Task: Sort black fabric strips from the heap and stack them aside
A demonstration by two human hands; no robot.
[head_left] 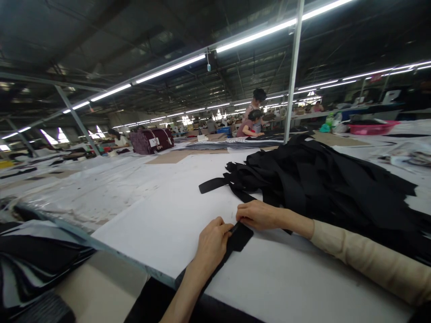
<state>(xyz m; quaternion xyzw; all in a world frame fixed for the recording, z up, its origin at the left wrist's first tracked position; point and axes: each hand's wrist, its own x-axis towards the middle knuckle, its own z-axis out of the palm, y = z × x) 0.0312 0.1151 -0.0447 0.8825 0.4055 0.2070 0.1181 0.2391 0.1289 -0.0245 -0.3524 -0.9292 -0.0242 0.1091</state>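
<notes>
A black fabric strip [240, 237] lies on the white-topped table [151, 215], running from between my hands toward the near edge under my left forearm. My left hand [213, 240] is closed on the strip's left side, thumb and forefinger pinched together. Just to the right, my right hand [257, 214] pinches the far end of the same strip, fingers curled. Both sets of fingertips are close together, and what lies under them is partly hidden. Beyond my right hand rises a big heap of black fabric pieces [313, 175], one strip end sticking out leftward.
A metal post [294, 72] stands behind the heap. Farther back are a pink basin [373, 128], a purple bundle [151, 141] and people at other tables. Stacked dark and white fabric [37, 264] sits low at the left, beside the table edge.
</notes>
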